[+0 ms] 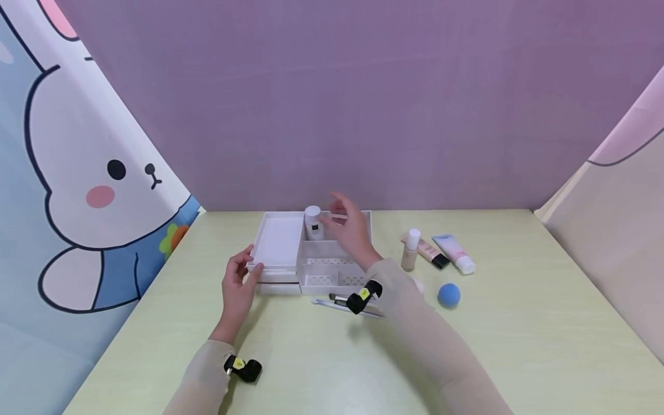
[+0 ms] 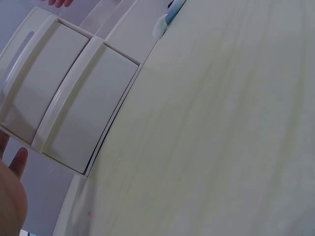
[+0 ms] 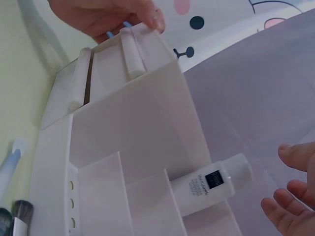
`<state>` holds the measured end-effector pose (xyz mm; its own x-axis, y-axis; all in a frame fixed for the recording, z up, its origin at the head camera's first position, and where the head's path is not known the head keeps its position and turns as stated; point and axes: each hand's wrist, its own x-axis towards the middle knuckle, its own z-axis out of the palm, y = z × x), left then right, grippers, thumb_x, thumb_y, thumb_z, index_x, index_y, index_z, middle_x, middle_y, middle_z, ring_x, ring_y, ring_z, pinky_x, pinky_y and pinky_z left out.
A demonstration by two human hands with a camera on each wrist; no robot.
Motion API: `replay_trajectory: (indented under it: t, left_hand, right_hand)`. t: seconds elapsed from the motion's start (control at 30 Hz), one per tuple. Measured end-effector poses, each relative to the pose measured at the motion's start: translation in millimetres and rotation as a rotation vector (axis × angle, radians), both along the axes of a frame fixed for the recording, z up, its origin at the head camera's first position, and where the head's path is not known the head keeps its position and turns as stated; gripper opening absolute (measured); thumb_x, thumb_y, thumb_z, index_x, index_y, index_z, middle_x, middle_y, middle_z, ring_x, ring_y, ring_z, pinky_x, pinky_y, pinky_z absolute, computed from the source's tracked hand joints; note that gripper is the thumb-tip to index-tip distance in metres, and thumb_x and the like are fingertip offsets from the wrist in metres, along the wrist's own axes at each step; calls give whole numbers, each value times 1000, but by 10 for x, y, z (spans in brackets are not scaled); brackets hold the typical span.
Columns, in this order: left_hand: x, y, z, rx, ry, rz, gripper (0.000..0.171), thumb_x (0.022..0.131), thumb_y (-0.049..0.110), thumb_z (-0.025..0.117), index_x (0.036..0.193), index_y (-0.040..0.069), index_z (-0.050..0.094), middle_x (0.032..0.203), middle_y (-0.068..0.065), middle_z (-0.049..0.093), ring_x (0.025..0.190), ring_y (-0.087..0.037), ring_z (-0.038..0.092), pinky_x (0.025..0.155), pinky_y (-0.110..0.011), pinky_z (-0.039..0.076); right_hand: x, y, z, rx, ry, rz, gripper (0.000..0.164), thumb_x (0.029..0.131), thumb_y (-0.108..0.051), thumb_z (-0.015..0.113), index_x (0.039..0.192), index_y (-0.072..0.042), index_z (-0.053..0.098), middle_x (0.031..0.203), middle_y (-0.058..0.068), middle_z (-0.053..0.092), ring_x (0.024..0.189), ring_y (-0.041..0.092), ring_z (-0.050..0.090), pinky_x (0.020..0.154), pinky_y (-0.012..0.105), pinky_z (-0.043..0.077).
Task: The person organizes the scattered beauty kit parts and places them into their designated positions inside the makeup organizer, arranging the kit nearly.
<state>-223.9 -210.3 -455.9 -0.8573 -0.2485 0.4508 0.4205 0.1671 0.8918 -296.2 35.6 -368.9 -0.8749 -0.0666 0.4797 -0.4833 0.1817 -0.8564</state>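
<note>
A white cosmetics organizer (image 1: 277, 239) with drawers and open compartments stands on the table. My left hand (image 1: 240, 282) grips its front left corner, the thumb by the top front edge and the other fingers along the side. A white bottle (image 3: 204, 189) with a white cap and black label stands in a rear compartment, its top rising above the wall. Beside that bottle is my right hand (image 1: 349, 227), fingers loosely bent and apart, with nothing between them. In the right wrist view, a gap shows between the right fingers and the bottle cap.
Right of the organizer are a capped foundation bottle (image 1: 410, 251), a tube with a black cap (image 1: 432, 252), a pale tube with a white cap (image 1: 455, 253) and a blue ball-shaped sponge (image 1: 448, 295). Several brushes (image 1: 332, 304) lie before the organizer, partly hidden by the right wrist.
</note>
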Motion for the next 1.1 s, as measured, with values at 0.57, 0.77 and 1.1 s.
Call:
replay_trajectory:
  t: [0.57,0.77,1.1]
  left_hand:
    - [-3,2,-11,8,16,-10,23,95,-3,61,111,-12,47,142,-20,52,125,-12,50,100,-18,38]
    - [0,-5,-3,5,4,-7,22,96,-2,61,112,-10,48,143,-17,52,127,-13,49,100,-18,38]
    - [13,4,16,10,4,-12,22,95,-4,61,112,-11,48,143,-18,52,126,-12,50,99,-17,38]
  right_hand:
    - [442,455,147,-21,63,18,61,84,5,75,140,-2,51,119,19,60,109,34,60,94,48,51]
    - [544,668,125,28,74,1,63,83,4,77,140,-2,51,118,18,61,109,34,59,92,45,52]
    - [595,1091,8,23,71,-72,64,80,10,77,137,1,50,117,23,59,106,34,60,88,46,53]
